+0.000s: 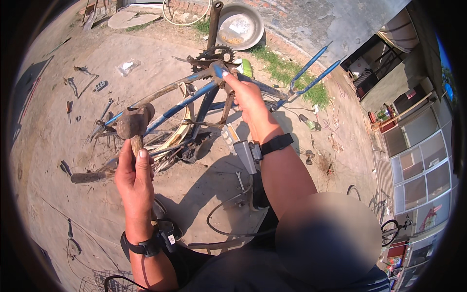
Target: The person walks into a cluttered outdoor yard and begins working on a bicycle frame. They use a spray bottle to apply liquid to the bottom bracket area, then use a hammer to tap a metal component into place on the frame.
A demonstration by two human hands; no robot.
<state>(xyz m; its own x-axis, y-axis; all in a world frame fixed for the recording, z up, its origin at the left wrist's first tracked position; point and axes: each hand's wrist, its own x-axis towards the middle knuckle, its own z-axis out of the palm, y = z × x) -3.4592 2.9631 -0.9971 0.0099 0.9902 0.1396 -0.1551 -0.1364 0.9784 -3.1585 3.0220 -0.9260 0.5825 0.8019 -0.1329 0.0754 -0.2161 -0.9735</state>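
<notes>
My left hand (134, 180) grips the wooden handle of a hammer with a heavy rusty head (131, 121), held upright over the near part of a worn blue bicycle frame (171, 109). My right hand (245, 97) is closed on the frame around a junction of tubes, its thumb lying along the metal. Just beyond it are a dark toothed chainring (223, 52), a rusty upright tube (214, 24) and a green brush (245, 68). A pale curved mudguard (187, 112) and thin bent rods lie among the frame's lower tubes.
A large metal basin (241, 28) stands at the back beside grass. A blue fork (311, 78) is at the right. A wrench (240, 181), screwdriver (69, 112), pliers (73, 85) and cables lie on the concrete ground (87, 209). A building with windows (421, 165) borders the right.
</notes>
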